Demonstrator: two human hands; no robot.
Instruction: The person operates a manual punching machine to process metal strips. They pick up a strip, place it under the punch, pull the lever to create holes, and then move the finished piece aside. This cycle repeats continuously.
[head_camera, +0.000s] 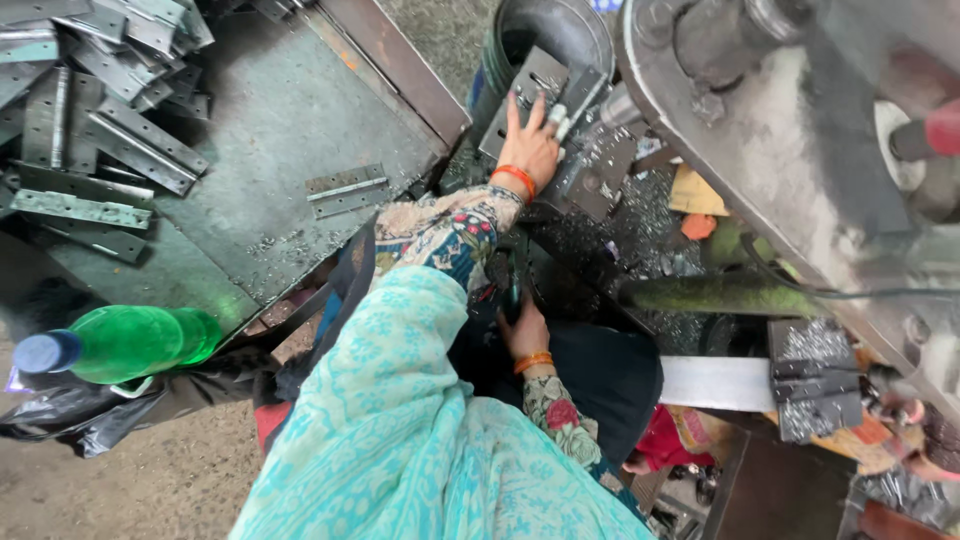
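Left hand (530, 140) presses spread fingers on one metal hinge plate (535, 85) at the press; right hand (524, 330), grip unclear; one hinge (347, 189) on the bench's right edge.

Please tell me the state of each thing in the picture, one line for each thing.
left hand: flat, fingers spread, pressing on a metal plate at the machine
right hand: low by the lap, its grip hidden
single hinge: open flat, lying alone on the metal table
hinge pile: loose heap at the table's far corner
green bottle: capped, lying on its side
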